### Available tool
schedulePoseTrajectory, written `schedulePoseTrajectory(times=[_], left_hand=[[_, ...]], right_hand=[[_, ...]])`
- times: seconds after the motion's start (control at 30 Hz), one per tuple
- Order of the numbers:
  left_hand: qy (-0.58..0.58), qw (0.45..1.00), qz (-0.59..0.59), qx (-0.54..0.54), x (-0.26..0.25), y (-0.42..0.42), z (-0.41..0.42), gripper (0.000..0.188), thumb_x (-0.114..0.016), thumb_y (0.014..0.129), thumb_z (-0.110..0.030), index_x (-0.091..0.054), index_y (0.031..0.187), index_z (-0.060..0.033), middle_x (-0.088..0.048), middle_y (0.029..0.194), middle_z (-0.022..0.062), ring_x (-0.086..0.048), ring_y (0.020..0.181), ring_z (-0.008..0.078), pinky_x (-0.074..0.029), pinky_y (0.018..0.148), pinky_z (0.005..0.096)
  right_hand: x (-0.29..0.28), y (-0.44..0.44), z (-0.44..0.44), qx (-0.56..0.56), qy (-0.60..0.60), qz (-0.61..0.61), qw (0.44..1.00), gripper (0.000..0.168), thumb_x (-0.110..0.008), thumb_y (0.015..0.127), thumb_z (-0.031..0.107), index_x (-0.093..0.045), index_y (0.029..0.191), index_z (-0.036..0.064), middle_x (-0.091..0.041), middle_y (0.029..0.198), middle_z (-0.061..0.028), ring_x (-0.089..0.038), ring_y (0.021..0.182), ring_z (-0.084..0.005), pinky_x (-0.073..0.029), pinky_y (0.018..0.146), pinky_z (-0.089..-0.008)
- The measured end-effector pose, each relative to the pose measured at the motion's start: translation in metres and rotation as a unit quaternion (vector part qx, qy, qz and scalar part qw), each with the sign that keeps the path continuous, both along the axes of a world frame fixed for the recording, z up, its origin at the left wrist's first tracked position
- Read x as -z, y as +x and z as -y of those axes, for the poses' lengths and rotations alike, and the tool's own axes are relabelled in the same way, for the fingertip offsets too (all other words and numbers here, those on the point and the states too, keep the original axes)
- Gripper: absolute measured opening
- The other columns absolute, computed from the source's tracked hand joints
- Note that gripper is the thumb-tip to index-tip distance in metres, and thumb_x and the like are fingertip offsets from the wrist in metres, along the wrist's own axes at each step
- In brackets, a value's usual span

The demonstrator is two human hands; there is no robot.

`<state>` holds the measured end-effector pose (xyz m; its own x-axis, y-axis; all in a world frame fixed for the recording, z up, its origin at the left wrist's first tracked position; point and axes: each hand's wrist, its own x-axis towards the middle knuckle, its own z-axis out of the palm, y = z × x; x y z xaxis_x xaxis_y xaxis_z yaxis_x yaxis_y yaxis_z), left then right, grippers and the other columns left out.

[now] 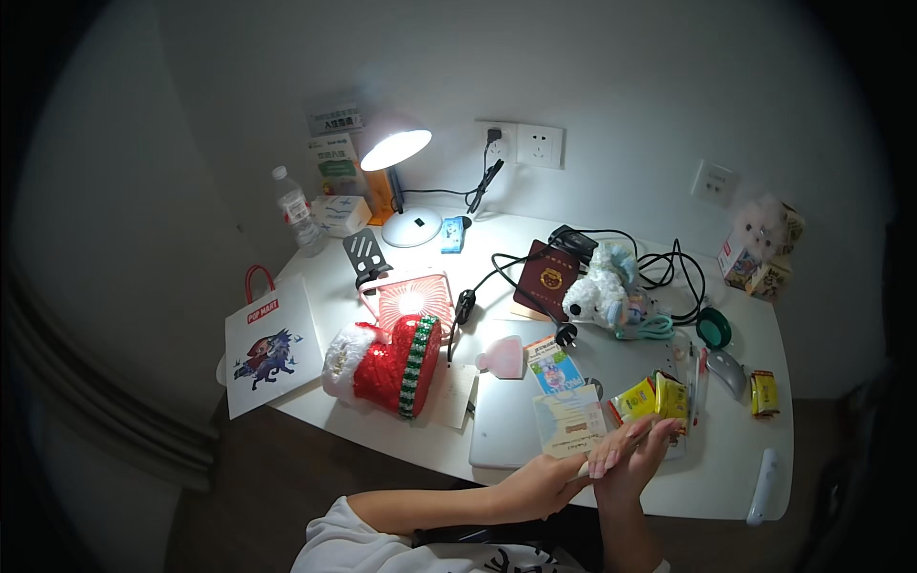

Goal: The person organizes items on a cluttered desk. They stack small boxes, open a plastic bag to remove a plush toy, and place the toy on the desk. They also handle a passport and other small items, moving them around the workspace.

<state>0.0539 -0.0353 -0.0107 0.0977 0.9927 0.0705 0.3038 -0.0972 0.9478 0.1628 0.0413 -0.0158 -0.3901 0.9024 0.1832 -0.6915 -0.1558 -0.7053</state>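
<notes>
My left hand (560,475) comes in from the left and meets my right hand (630,462) over the laptop's near right corner. A thin, pale, flat-looking item (583,471) shows between them, its near end at the left hand's fingers. The overlapping fingers hide most of it, so its kind is unclear. Just beyond the fingertips lie yellow snack packets (634,401) on a closed silver laptop (501,422). Left of the hands, a pale printed card (569,419) and a blue illustrated card (555,369) rest on the lid.
Around the laptop are a red sequinned boot (390,365), pink fan (412,294), white paper bag (272,347), lit desk lamp (412,225) and water bottle (295,208). A dark red passport (546,279), plush toy (598,290), black cables (673,268) and grey mouse (727,372) lie right.
</notes>
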Motion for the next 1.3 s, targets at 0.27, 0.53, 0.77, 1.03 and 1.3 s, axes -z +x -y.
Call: schedulePoseTrajectory(times=[0.27, 0.53, 0.77, 1.03, 1.3], left_hand=[[0.314, 0.918, -0.217, -0.104, -0.014, -0.018, 0.012, 0.041, -0.056, 0.073, 0.002, -0.048, 0.113, 0.0036, -0.055, 0.095, 0.0160, -0.060, 0.079, 0.0294, -0.052, 0.063, 0.0322], [0.267, 0.919, -0.266, -0.119, -0.056, -0.063, 0.025, 0.040, -0.054, 0.065, 0.011, -0.056, 0.104, 0.0002, -0.061, 0.089, 0.0132, -0.062, 0.071, 0.0239, -0.052, 0.059, 0.0296], [0.301, 0.843, -0.440, 0.069, -0.082, -0.057, 0.025, 0.028, -0.056, 0.071, -0.008, -0.052, 0.098, -0.0026, -0.052, 0.095, 0.0064, -0.056, 0.075, 0.0165, -0.049, 0.059, 0.0249], [0.336, 0.910, -0.221, -0.101, -0.074, -0.066, 0.018, 0.056, -0.068, 0.070, -0.001, -0.043, 0.119, -0.0039, -0.052, 0.103, 0.0115, -0.058, 0.083, 0.0179, -0.050, 0.059, 0.0249], [0.194, 0.973, -0.018, -0.120, -0.055, -0.082, 0.027, 0.045, -0.069, 0.072, -0.001, -0.047, 0.110, -0.0051, -0.045, 0.107, 0.0066, -0.052, 0.095, 0.0123, -0.050, 0.073, 0.0255]], right_hand=[[0.001, -0.001, -0.026, -0.026, -0.207, -0.139, 0.968, 0.036, -0.047, 0.087, 0.046, -0.037, 0.072, 0.015, -0.039, 0.063, 0.0034, -0.040, 0.059, -0.0081, -0.036, 0.059, -0.0206], [0.001, 0.000, -0.025, 0.122, 0.175, 0.173, 0.961, 0.083, -0.076, 0.067, 0.023, -0.027, 0.131, 0.005, -0.047, 0.112, -0.0141, -0.046, 0.103, -0.0266, -0.038, 0.090, -0.0381], [-0.044, 0.006, -0.016, -0.217, 0.525, 0.360, 0.740, 0.059, -0.069, 0.070, 0.013, -0.043, 0.122, 0.002, -0.058, 0.095, -0.0192, -0.057, 0.089, -0.0325, -0.046, 0.076, -0.0362], [-0.049, -0.011, -0.019, -0.172, 0.491, 0.364, 0.772, 0.023, -0.061, 0.077, 0.010, -0.049, 0.095, 0.001, -0.059, 0.076, -0.0182, -0.061, 0.069, -0.0339, -0.048, 0.059, -0.0365], [-0.043, -0.053, -0.009, -0.158, 0.374, 0.313, 0.859, 0.037, -0.064, 0.079, 0.019, -0.045, 0.106, 0.001, -0.060, 0.083, -0.0123, -0.060, 0.074, -0.0205, -0.048, 0.064, -0.0310]])
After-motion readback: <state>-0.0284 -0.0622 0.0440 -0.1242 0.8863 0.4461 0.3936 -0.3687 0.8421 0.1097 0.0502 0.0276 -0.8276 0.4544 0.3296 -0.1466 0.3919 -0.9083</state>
